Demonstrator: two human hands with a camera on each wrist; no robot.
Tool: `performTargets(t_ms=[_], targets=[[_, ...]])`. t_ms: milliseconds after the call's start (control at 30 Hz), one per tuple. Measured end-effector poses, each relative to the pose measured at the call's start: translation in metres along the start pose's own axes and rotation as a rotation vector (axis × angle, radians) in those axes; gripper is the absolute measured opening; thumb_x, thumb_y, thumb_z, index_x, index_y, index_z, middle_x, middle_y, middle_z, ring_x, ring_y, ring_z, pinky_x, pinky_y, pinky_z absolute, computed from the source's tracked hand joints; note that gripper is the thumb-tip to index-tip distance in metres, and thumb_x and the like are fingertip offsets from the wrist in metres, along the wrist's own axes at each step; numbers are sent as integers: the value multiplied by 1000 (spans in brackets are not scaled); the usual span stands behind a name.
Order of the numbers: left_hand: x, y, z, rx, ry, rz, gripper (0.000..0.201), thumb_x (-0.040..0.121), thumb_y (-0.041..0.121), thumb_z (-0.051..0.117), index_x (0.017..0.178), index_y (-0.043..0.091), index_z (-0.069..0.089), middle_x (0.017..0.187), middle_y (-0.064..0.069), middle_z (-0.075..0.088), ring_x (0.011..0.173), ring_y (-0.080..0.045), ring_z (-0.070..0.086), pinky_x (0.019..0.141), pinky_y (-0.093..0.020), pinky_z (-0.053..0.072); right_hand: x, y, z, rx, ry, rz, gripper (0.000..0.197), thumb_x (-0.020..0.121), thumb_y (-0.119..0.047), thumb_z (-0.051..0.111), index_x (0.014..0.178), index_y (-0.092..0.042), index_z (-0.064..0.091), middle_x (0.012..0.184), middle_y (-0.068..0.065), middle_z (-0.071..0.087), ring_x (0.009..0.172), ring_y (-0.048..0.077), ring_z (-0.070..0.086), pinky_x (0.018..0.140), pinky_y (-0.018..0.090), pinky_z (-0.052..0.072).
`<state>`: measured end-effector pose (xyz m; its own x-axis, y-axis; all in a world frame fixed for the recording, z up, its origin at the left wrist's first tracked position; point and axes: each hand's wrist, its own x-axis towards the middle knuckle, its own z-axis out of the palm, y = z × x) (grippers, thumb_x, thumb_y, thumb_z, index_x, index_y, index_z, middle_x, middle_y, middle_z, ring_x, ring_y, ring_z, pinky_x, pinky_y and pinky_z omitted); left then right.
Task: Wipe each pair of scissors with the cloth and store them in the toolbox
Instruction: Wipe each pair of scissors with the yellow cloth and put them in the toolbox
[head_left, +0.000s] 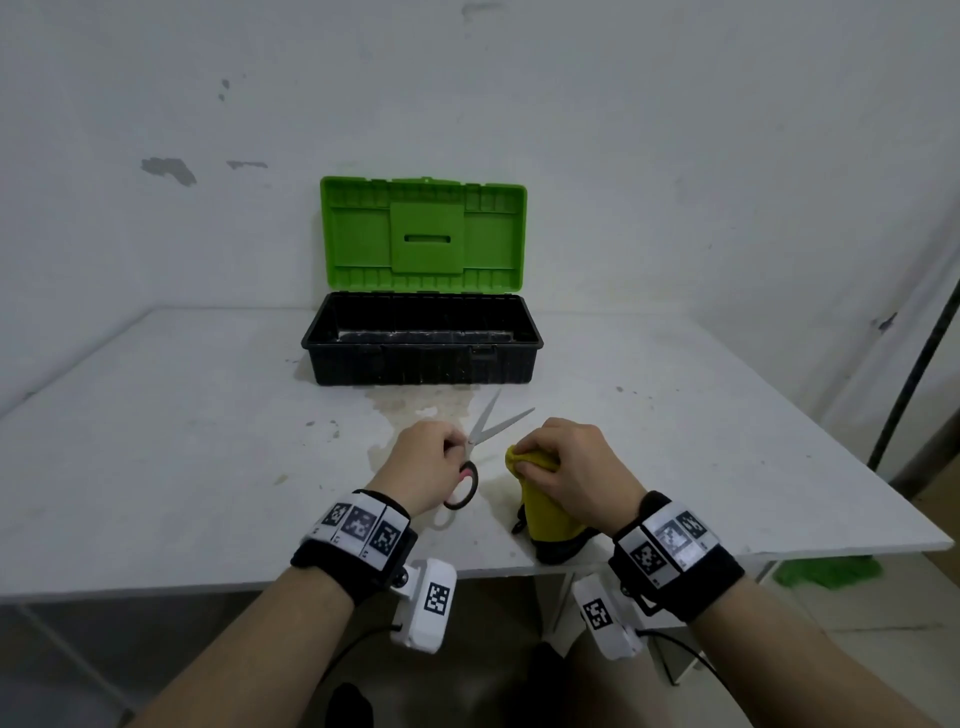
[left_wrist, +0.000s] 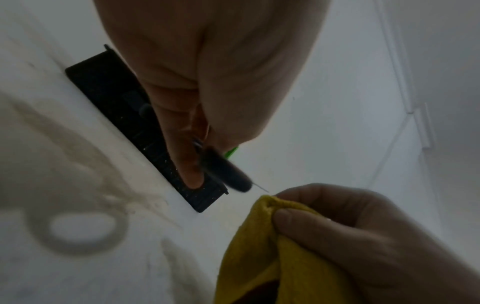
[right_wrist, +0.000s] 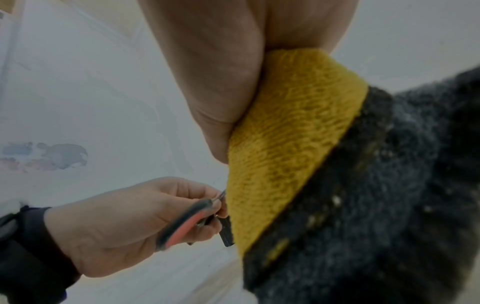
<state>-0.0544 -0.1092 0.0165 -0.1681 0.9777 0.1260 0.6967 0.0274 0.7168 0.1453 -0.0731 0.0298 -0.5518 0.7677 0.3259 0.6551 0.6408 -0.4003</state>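
Scissors (head_left: 480, 441): one pair, held above the white table (head_left: 182, 441), near side of the toolbox; blades spread in a V, tips pointing far and right toward the box; black handle loop with a pink inner lining points toward the person.
Left hand (head_left: 423, 465): fingers curled, pinching the scissors close to the pivot; the handle loop hangs free below the hand. The right wrist view shows the thumb and fingertips closed on the part between handle and blades.
Right hand (head_left: 569, 467): fingers and thumb closed round a bunched fold of the cloth, just right of the scissors.
Cloth (head_left: 545, 504): yellow face with a dark grey fleecy backing; upper fold gripped in the right hand, lower end resting on the table near its near edge. Contact between cloth and blades: cannot be determined; in the head view they lie just beside each other.
Toolbox (head_left: 421, 358): black tray at the far middle of the table, against the wall; green lid (head_left: 423, 234) raised upright behind it; interior shows only dark walls and floor.
Table surface: brownish stains between the toolbox and the hands.
Wrists: black bands with square-patterned markers on both.
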Motion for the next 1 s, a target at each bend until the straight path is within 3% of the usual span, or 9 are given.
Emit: performTargets(t_ms=[100, 233, 400, 567, 667, 833, 900, 1000], targets=[[0, 4, 0, 14, -90, -26, 31, 97, 6, 47, 111, 18, 72, 104, 2, 64, 77, -4, 58, 52, -6, 40, 0, -1, 1, -8, 2, 21, 17, 86, -31, 65, 102, -25, 71, 98, -6, 63, 89, 11, 56, 79, 22, 45], [0, 4, 0, 10, -181, -33, 28, 97, 11, 50, 111, 18, 74, 95, 3, 66, 79, -6, 59, 58, -13, 40, 0, -1, 2, 18, 0, 40, 19, 87, -29, 65, 105, -25, 71, 96, -7, 62, 88, 10, 56, 77, 20, 44], [-4, 2, 1, 10, -294, 2, 21, 100, 18, 54, 116, 19, 67, 104, 4, 65, 94, -9, 61, 75, -19, 46, -1, 1, 4, 39, -10, 45, 20, 87, -29, 64, 107, -30, 71, 96, -10, 60, 88, 7, 54, 76, 15, 41], [-1, -2, -4, -44, -207, -43, 16, 100, 19, 55, 102, 19, 71, 83, 4, 65, 74, -11, 60, 70, -25, 51, -5, 0, 1, 5, -7, 83, 21, 88, -32, 64, 106, -25, 72, 101, -5, 64, 89, 10, 54, 77, 18, 40], [4, -2, -9, -63, -144, -61, 15, 99, 17, 57, 102, 17, 72, 88, 2, 69, 79, -13, 66, 70, -22, 51, -8, -1, 2, 10, 63, 108, 21, 87, -31, 65, 105, -24, 72, 101, -4, 66, 86, 6, 51, 72, 9, 34], [9, 3, -9, -128, -51, -85, 11, 97, 14, 61, 100, 16, 71, 97, 1, 70, 82, -10, 70, 71, -19, 53, -11, -10, 11, 37, 176, 144, 25, 84, -29, 67, 108, -23, 69, 104, -4, 67, 90, 9, 54, 78, 15, 37], [8, 8, -8, -119, -26, -68, 9, 97, 15, 61, 96, 19, 69, 92, 3, 69, 79, -10, 68, 64, -14, 47, -11, -13, 14, 75, 253, 145, 20, 84, -27, 68, 104, -21, 68, 99, -6, 67, 87, 7, 54, 74, 6, 34], [5, 14, -3, -73, 4, -19, 10, 97, 17, 61, 96, 19, 71, 91, 2, 69, 84, -15, 67, 72, -22, 50, -9, -18, 18, 102, 327, 109, 12, 85, -26, 69, 95, -19, 68, 90, -8, 64, 80, 4, 52, 70, 3, 35]])
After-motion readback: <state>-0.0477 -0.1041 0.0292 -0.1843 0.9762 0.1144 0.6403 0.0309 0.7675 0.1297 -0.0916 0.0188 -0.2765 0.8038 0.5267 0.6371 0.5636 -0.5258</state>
